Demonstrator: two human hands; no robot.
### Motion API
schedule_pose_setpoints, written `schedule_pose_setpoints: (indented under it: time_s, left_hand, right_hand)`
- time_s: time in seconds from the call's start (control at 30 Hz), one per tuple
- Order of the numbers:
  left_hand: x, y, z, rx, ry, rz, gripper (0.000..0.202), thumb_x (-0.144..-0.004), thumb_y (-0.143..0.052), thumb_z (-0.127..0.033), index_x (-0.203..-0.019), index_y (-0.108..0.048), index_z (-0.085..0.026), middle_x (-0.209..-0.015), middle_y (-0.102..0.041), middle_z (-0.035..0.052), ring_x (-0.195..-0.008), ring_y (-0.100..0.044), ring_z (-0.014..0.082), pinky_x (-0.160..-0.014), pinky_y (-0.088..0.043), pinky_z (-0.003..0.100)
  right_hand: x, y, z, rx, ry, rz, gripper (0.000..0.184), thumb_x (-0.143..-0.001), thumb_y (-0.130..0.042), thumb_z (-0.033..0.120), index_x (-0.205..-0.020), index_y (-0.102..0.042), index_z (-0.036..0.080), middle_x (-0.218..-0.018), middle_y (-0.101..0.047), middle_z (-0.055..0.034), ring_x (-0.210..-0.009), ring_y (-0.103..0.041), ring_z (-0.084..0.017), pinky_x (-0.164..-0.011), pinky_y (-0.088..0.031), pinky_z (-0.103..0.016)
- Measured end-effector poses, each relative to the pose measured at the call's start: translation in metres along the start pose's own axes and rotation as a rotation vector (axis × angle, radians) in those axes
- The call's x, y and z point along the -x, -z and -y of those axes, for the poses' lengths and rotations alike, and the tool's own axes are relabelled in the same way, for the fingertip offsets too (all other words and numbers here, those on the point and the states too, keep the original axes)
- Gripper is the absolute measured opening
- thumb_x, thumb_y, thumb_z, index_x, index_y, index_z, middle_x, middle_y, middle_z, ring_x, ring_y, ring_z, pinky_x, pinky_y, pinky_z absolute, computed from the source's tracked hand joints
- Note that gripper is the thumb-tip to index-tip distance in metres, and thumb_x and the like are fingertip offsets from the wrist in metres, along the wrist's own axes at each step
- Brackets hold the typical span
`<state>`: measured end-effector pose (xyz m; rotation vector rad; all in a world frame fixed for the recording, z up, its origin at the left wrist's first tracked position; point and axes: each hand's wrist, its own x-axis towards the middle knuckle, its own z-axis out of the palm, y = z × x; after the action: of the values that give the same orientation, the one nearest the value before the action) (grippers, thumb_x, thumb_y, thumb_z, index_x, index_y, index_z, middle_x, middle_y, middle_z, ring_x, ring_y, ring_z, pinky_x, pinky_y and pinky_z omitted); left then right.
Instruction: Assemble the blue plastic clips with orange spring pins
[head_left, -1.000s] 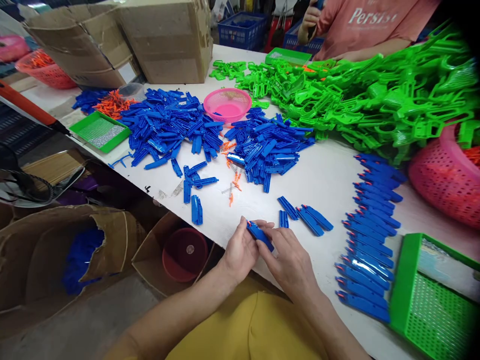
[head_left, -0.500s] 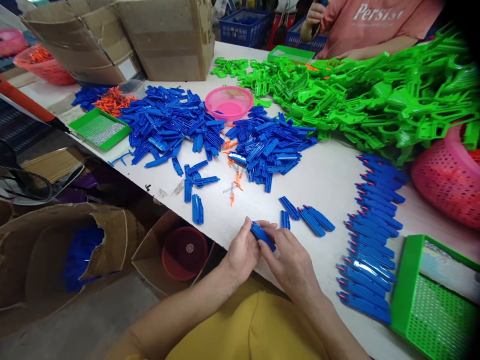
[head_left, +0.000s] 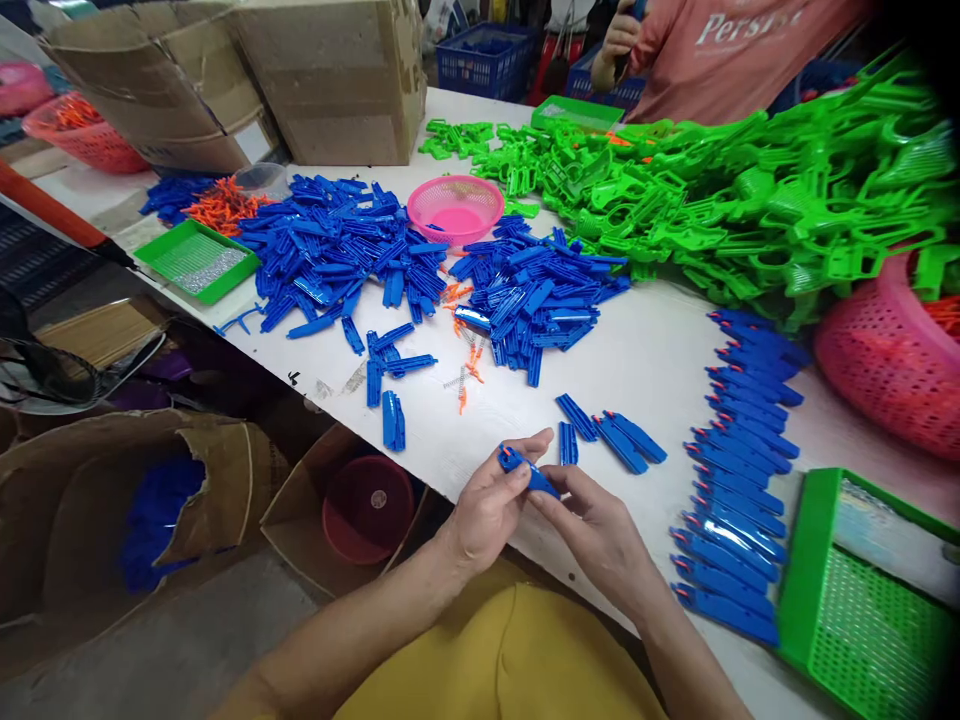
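Left hand (head_left: 480, 515) closed on one blue piece (head_left: 540, 482) over the near edge of the counter (head_left: 645, 355), right hand (head_left: 592, 525) pinching its lower end; we judge the orange-tipped row (head_left: 739, 545) done, loose blue heaps (head_left: 345, 240) remaining

Assembly workshop, by look: long white surface (head_left: 652, 360) heaped with loose blue plastic parts (head_left: 337, 240) and green plastic pieces (head_left: 750, 190); green tray (head_left: 234, 278) of small metal bits; cardboard box (head_left: 345, 90), stacking crate (head_left: 480, 78), co-worker (head_left: 675, 85) across.
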<state>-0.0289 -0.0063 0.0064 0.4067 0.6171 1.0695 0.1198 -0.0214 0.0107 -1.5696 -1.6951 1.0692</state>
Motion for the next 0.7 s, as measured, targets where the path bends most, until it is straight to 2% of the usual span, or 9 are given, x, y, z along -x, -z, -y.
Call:
schedule_pose_setpoints:
  time_s: [0.07,0.17,0.3,0.43,0.53,0.7]
  left_hand:
    - [0.002,0.004,-0.004,-0.136,-0.02,0.029,0.031,-0.086,-0.069,-0.032,-0.115,-0.068,-0.02,-0.133,-0.061,0.009,-0.128,-0.05,0.0241,-0.107,-0.036,0.035]
    - [0.005,0.009,-0.008,-0.377,-0.061,0.027,0.027,-0.086,-0.07,-0.035,-0.108,-0.068,-0.019,-0.108,-0.067,0.0056,-0.101,-0.058,0.0178,-0.093,-0.041,0.029]
    - [0.009,0.009,-0.009,-0.541,-0.121,-0.013,0.024,-0.084,-0.071,-0.037,-0.098,-0.065,-0.018,-0.085,-0.061,0.0003,-0.079,-0.053,0.013,-0.076,-0.04,0.026]
    - [0.01,0.004,-0.014,-0.627,-0.121,-0.023,0.022,-0.085,-0.068,-0.037,-0.094,-0.064,-0.017,-0.077,-0.055,-0.0021,-0.071,-0.048,0.0113,-0.07,-0.038,0.025]
    - [0.006,0.003,-0.016,-0.627,-0.079,-0.009,0.023,-0.084,-0.068,-0.038,-0.092,-0.063,-0.017,-0.076,-0.056,-0.0021,-0.069,-0.049,0.0111,-0.07,-0.04,0.025]
    - [-0.006,0.009,0.0,-0.56,0.005,-0.078,0.028,-0.081,-0.07,-0.04,-0.093,-0.061,-0.016,-0.08,-0.06,-0.0001,-0.075,-0.059,0.0142,-0.075,-0.048,0.029]
  right_hand:
    - [0.001,0.011,0.0,-0.018,0.01,0.02,0.026,-0.092,-0.059,0.046,-0.102,-0.068,0.024,-0.095,-0.069,-0.0036,-0.083,-0.063,-0.018,-0.071,-0.051,-0.029]
    - [0.003,0.024,-0.003,0.007,0.037,0.003,0.022,-0.091,-0.062,0.044,-0.101,-0.067,0.025,-0.093,-0.066,-0.0022,-0.083,-0.059,-0.017,-0.073,-0.048,-0.03]
    - [0.007,0.03,-0.005,0.022,0.085,0.023,0.019,-0.092,-0.062,0.042,-0.1,-0.067,0.025,-0.088,-0.062,-0.0011,-0.083,-0.058,-0.017,-0.073,-0.046,-0.029]
    - [0.01,0.027,-0.002,0.07,0.123,-0.011,0.019,-0.094,-0.06,0.042,-0.095,-0.067,0.024,-0.081,-0.058,-0.001,-0.076,-0.056,-0.017,-0.067,-0.045,-0.029]
    - [0.013,0.023,-0.001,0.119,0.142,-0.031,0.02,-0.095,-0.058,0.041,-0.092,-0.066,0.023,-0.078,-0.057,-0.0007,-0.072,-0.056,-0.016,-0.062,-0.045,-0.028]
    - [0.019,0.015,-0.015,0.377,0.268,-0.134,0.026,-0.097,-0.055,0.037,-0.116,-0.058,0.021,-0.095,-0.065,-0.0063,-0.085,-0.063,-0.02,-0.072,-0.05,-0.032]
